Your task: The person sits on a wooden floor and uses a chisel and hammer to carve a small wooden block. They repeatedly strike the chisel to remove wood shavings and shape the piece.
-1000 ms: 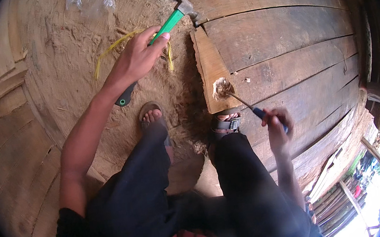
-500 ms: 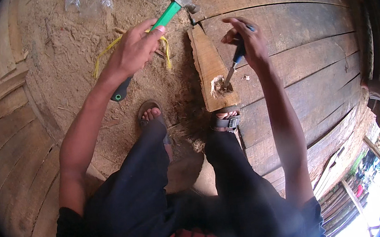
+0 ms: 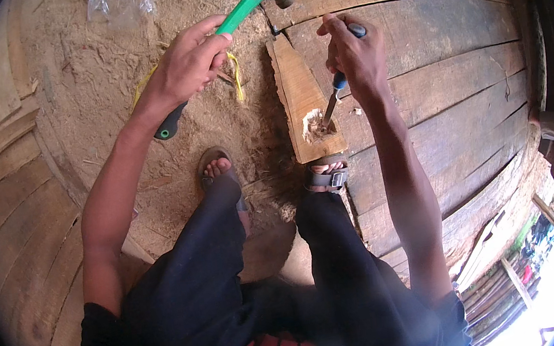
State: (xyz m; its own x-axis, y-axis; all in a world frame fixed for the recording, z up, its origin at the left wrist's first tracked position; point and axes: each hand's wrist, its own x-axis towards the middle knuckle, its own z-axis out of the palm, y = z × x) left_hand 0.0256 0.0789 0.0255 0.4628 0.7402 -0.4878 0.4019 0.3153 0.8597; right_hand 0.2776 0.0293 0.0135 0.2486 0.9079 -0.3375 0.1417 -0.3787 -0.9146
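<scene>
My left hand (image 3: 191, 65) is wrapped round the green handle of a claw hammer (image 3: 241, 11). The hammer's metal head is raised beyond the hand, and the black butt of its handle shows below the wrist. A chisel (image 3: 331, 111) with a blue and black handle is gripped in my right hand (image 3: 357, 51). Its blade tilts down to the left, and the tip is in a rough, pale hollow cut in a wooden block (image 3: 299, 81). The near end of the block lies just beyond the toes of my right foot. Torn fibres and chips fill part of the hollow.
Wide wooden planks (image 3: 432, 32) lie to the right of the block. On the left is dirt floor covered in sawdust (image 3: 88, 78), with yellow string (image 3: 236, 75) and a clear plastic bag (image 3: 121, 1). My sandalled feet (image 3: 217, 166) are close to the block. More boards (image 3: 15, 216) stretch along the left.
My right fingers have closed more firmly round the chisel handle, and the chisel stands slightly steeper in the hollow. The hammer has shifted slightly in my left hand's grasp.
</scene>
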